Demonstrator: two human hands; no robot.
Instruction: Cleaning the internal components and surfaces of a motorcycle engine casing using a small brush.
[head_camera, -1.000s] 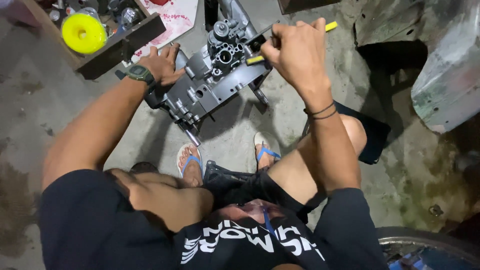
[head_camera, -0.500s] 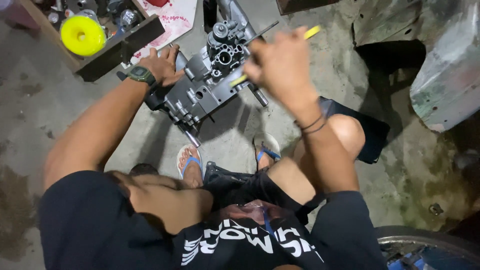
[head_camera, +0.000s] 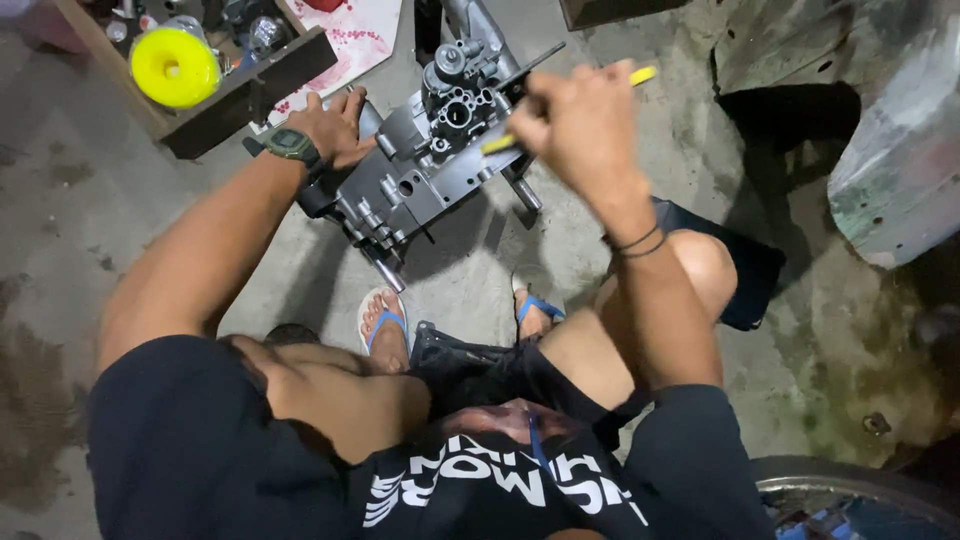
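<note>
the grey metal engine case (head_camera: 420, 170) lies on the concrete floor (head_camera: 600, 260) just ahead of the person's blue sandals (head_camera: 385, 325), with the left hand (head_camera: 335, 125) pressed flat against its far side, fingers spread rather than wrapped around anything, and the right hand (head_camera: 575, 125) closed on a yellow-handled tool (head_camera: 640, 75) held over its near edge. a wooden tray (head_camera: 240, 85) holding a yellow spool (head_camera: 175, 67) sits beside the left hand, and a curved metal panel (head_camera: 895, 170) lies well apart to the right. the tool's tip is blurred and hidden by the fist, and a tyre (head_camera: 860, 495) is cut off at the lower right corner.
</note>
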